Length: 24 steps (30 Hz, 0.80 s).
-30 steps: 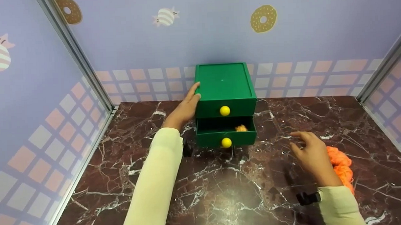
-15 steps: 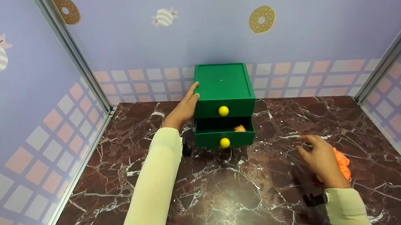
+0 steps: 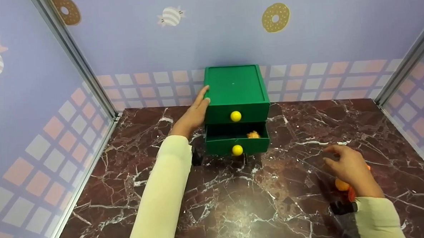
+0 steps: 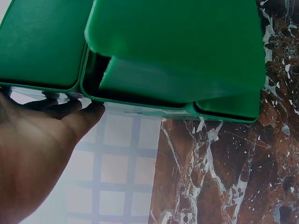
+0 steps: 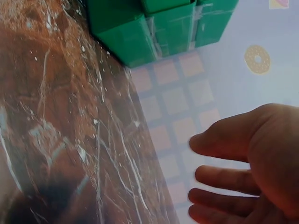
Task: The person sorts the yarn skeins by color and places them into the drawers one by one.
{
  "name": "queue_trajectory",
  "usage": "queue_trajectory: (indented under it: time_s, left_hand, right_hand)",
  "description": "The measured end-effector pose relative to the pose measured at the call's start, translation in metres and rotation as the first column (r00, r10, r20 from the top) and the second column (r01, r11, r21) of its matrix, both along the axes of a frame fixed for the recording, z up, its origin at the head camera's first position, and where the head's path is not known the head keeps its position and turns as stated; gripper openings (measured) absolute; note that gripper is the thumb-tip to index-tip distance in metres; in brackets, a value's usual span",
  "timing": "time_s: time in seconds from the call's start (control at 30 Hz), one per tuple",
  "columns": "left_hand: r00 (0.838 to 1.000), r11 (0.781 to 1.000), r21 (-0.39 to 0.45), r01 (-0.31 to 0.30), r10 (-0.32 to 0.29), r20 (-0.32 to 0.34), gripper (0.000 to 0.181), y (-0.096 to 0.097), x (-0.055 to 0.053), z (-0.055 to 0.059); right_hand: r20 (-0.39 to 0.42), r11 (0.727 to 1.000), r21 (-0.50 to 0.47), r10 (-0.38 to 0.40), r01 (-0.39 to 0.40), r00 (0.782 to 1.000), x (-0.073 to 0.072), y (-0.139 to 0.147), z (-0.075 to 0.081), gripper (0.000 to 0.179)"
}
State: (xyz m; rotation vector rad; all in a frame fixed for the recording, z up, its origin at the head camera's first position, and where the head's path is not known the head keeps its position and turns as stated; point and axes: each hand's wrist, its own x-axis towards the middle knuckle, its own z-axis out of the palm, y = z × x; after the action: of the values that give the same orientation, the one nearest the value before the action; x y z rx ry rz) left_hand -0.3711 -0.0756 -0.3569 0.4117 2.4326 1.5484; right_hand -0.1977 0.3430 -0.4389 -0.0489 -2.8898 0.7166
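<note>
A green drawer cabinet with yellow round knobs stands against the back wall. Its pulled-out drawer has a small fluffy orange thing inside at the right. My left hand rests along the cabinet's left side with fingers extended; the left wrist view shows the fingertips against that side. Over at the right, my right hand hovers with relaxed, parted fingers and holds nothing. Beneath it lies a bright orange bundle like yarn, mostly hidden by the hand and wrist.
Dark red marbled tabletop stretches around the cabinet. A patterned wall closes off the back, with side panels joined by metal strips. Black wrist straps sit at the cuffs.
My right hand has moved right and a little nearer to me, covering more of the orange bundle. The left hand stays against the cabinet, and the drawer has not moved.
</note>
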Motion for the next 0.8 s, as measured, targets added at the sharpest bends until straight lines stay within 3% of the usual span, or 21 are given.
queue_trajectory:
  time_s: [0.27,0.37,0.53,0.8]
  left_hand:
    - [1.000,1.000,-0.005,0.005,-0.005,-0.006,0.050,0.000,-0.001,0.000]
    - [1.000,1.000,0.015,-0.006,0.006,0.022,0.049,0.001,-0.001,0.000]
    - [0.998,0.999,0.045,-0.022,0.019,0.064,0.047,0.001,0.000,0.000]
    - [0.997,0.999,0.039,-0.022,0.019,0.070,0.046,0.001,0.001,-0.001]
  right_hand:
    - [0.169,0.998,0.048,0.028,-0.036,0.985,0.001,0.012,0.003,0.033]
    - [0.203,0.997,0.062,0.029,-0.042,0.979,0.002,0.014,0.004,0.033]
    - [0.216,0.995,0.092,0.015,-0.036,0.976,0.004,0.017,0.005,0.031]
    - [0.241,0.993,0.119,-0.016,-0.013,0.970,0.009,0.022,0.003,0.014]
